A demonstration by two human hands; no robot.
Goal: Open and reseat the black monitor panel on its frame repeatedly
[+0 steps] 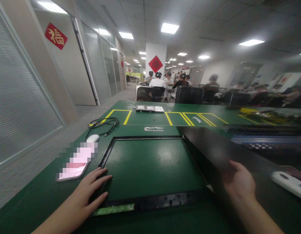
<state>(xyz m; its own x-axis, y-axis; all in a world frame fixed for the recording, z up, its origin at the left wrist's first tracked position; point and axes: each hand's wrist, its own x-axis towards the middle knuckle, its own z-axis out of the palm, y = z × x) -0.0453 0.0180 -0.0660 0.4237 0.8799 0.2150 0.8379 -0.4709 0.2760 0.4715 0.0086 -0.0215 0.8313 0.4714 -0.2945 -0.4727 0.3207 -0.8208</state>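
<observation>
Tabletop (38, 198): dark green, soft pale glare near the middle
Tape outlines (168, 118), far side: bright yellow
Rectangular frame (162, 200): black; light-green strip (115, 209) at near left
Flat panel (204, 146), right: plain black, hazy pale sheen
Cable (108, 122), far left: black
Mouse (93, 138), left: white
Phone screen (74, 170), left: pink, partly pixelated
Hard drives (150, 109), far: black sides, whitish tops
Device (290, 185), right edge: white, dark oval
Door sign (56, 35), left: red diamond, gold character
Pillar (150, 48), far: white, red diamond
Blinds (18, 81), left: grey, horizontally striped
</observation>
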